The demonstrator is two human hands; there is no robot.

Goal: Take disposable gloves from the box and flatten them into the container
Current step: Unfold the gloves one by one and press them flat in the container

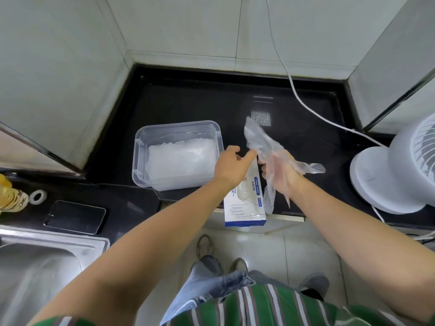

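Note:
A clear, crumpled disposable glove (261, 140) hangs in the air above the black counter, gripped by my right hand (281, 171). My left hand (231, 164) is just left of it, fingers spread, one fingertip touching the glove's lower edge. Below both hands lies the white and blue glove box (244, 208), jutting over the counter's front edge. To the left stands the clear plastic container (138, 158), holding a flat stack of translucent gloves (179, 158).
A white fan (395, 170) stands at the right with its cable (303, 100) running across the counter. A phone (75, 216), a tape roll (37, 196) and a bottle (9, 196) lie at the left, beside a steel sink (42, 267).

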